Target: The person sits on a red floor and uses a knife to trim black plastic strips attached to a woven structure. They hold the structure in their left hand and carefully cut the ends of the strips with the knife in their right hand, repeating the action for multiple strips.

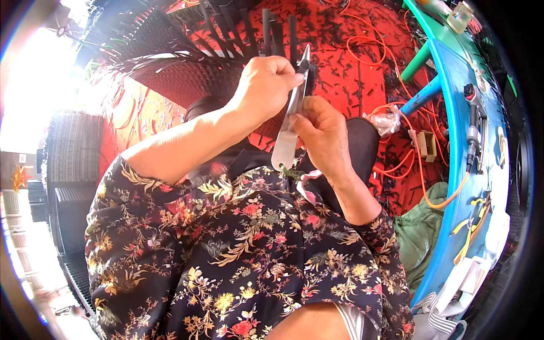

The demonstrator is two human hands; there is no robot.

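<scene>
The right hand (326, 133) grips a flat, tapering silver metal tool (285, 148), holed at its rounded end; the left hand (263, 85) pinches it near the narrow tip. Beyond, a dark woven piece (175, 79) spreads above a red floor (365, 105) strewn with black scraps (371, 92). A blue counter (492, 170) carries a yellow-handled tool (463, 250).

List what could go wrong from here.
The metal tool narrows to a tip beside the left grip; a slip might scratch it.

The orange hose hangs over the edge of the blue table and appears attached to the gray power tool; a tug might drag that off.
</scene>
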